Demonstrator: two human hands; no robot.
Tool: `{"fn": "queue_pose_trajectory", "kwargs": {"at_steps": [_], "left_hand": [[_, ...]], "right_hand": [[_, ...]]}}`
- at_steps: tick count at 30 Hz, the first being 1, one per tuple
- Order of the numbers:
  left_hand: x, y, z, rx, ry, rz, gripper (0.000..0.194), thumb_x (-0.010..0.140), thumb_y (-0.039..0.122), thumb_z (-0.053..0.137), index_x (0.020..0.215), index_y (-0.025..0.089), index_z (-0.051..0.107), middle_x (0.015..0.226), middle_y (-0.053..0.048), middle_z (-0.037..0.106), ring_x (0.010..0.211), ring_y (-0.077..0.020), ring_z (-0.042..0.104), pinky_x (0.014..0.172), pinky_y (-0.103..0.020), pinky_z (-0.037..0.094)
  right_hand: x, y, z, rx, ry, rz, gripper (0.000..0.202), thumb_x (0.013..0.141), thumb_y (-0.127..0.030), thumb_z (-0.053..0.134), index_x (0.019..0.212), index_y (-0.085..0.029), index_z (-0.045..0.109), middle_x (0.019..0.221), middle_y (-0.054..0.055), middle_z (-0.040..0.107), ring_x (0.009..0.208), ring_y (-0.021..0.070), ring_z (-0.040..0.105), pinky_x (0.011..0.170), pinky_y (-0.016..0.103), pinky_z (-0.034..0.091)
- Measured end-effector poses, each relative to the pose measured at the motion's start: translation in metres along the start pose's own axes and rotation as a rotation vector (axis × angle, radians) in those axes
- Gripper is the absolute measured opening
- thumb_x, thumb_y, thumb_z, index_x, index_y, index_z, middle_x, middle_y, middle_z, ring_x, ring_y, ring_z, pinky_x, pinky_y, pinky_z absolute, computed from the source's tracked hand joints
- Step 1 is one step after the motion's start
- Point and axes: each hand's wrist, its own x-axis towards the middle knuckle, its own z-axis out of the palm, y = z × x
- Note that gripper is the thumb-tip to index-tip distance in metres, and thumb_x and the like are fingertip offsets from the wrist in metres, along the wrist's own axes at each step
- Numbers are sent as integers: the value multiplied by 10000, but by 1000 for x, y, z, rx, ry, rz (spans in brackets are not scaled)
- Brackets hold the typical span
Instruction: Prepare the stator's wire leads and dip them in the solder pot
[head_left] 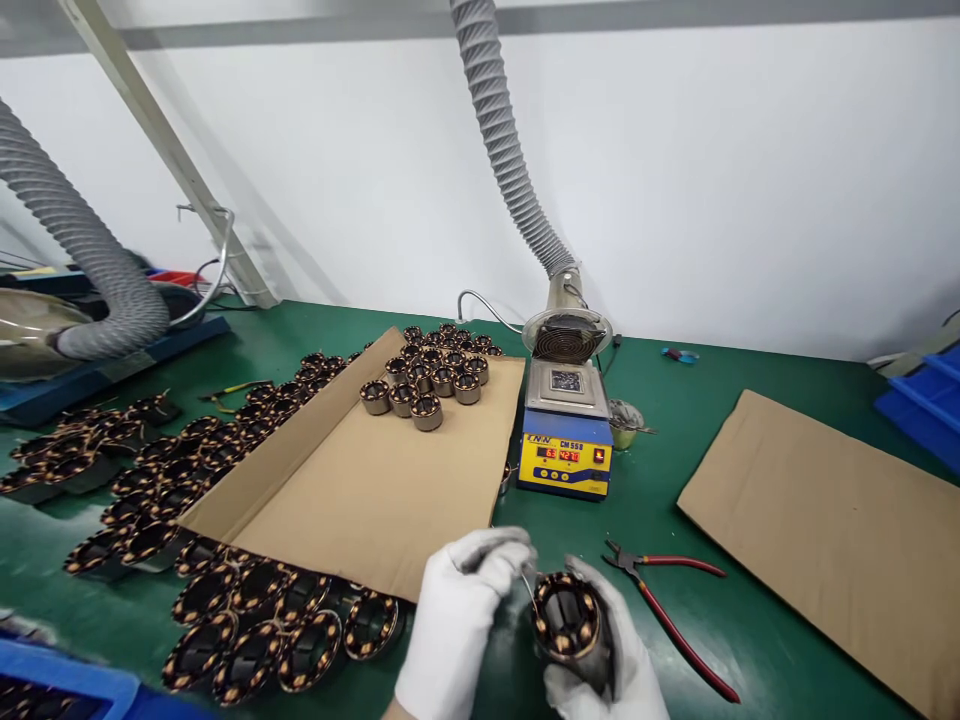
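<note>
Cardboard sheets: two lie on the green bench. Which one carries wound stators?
The left cardboard sheet, beside the solder pot, carries a cluster of stators at its far end. The right cardboard sheet carries none.

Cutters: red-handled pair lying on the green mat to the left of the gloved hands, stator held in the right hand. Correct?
Not quite. The head view shows the red-handled cutters lying on the green mat to the right of the gloved hands. The stator is held in the right hand, as said.

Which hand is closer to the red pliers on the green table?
The right hand. It holds a wound stator just left of the red-handled pliers. The left hand is farther left, on the stator's other side.
</note>
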Motion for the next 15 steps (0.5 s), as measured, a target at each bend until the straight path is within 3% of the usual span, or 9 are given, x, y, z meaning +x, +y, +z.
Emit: {"fn": "queue_pose_trajectory", "kwargs": {"at_steps": [2, 4, 5, 7, 9, 12, 15], "left_hand": [[5, -4, -2, -161, -166, 52, 334, 687, 408, 741, 959, 220, 695, 988, -70, 706, 943, -219, 633, 841, -256, 486], [4, -6, 3, -280, -329, 3, 439, 660, 445, 768, 1032, 232, 671, 1076, -91, 676, 1012, -237, 612, 886, -278, 473], [2, -6, 7, -305, -352, -52, 413, 660, 432, 772, 997, 210, 685, 1031, -107, 690, 968, -236, 632, 848, -271, 492], [-2, -4, 13, -325, -279, -153, 298, 699, 394, 749, 869, 152, 712, 844, -124, 724, 799, -217, 675, 730, -245, 524], [-3, 0, 13, -425, -167, -135, 278, 668, 390, 772, 782, 144, 711, 769, -102, 724, 680, -208, 678, 646, -246, 535], [1, 8, 3, -500, -67, -5, 308, 623, 395, 804, 821, 178, 709, 795, -70, 725, 746, -216, 680, 732, -262, 530], [3, 13, -1, -236, -181, -73, 385, 551, 328, 835, 878, 171, 708, 872, -107, 724, 873, -246, 657, 791, -275, 503]], "right_hand": [[-2, 10, 0, -225, 148, -226, 595, 653, -322, 737, 1192, -247, 496, 1110, 84, 630, 957, 253, 635, 771, 318, 543], [-3, 17, 3, -370, 217, -469, 504, 698, -307, 692, 1167, -233, 523, 1130, 95, 604, 1013, 256, 607, 808, 319, 529], [-3, 19, 5, -415, 232, -575, 443, 731, -311, 656, 1150, -231, 537, 1123, 97, 598, 1021, 253, 600, 798, 315, 529], [0, 19, 8, -468, 263, -717, 364, 778, -302, 596, 1131, -231, 550, 1100, 97, 594, 1021, 243, 594, 771, 302, 529], [2, 18, 9, -467, 310, -769, 365, 780, -282, 593, 1137, -224, 544, 1078, 97, 593, 1001, 229, 596, 773, 293, 521], [6, 16, 3, -388, 372, -755, 453, 736, -267, 668, 1160, -207, 521, 1068, 101, 592, 976, 225, 600, 764, 288, 520], [5, 16, -7, -319, 356, -690, 471, 707, -286, 717, 1140, -223, 543, 1081, 103, 599, 993, 247, 597, 772, 324, 531]]}}
